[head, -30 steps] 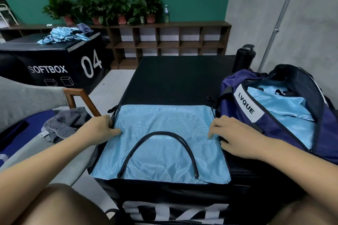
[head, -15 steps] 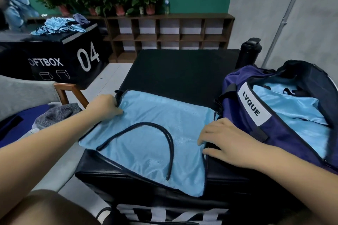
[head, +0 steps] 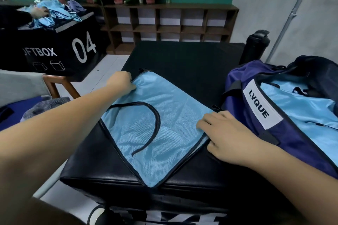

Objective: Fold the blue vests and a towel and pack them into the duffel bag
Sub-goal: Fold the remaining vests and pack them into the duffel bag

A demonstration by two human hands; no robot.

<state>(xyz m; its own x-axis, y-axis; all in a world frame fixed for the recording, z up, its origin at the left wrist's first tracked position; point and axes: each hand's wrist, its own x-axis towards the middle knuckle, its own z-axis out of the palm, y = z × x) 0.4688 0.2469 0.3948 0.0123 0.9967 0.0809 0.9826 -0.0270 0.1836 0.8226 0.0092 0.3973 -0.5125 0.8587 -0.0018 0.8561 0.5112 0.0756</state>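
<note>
Blue vest [head: 155,126], folded flat, lies in the middle of the frame, diagonal on the black padded counter [head: 192,60]. It looks thin, light, soft and slippery, so I judge the corners with black piping are best to hold. The left hand [head: 121,83] grips the far corner, and the right hand [head: 225,133] pinches the right edge. The nearest corner slightly passes the counter's front edge. An open purple duffel bag [head: 270,139] waits just beside, at right; free surface remains behind the vest.
</note>
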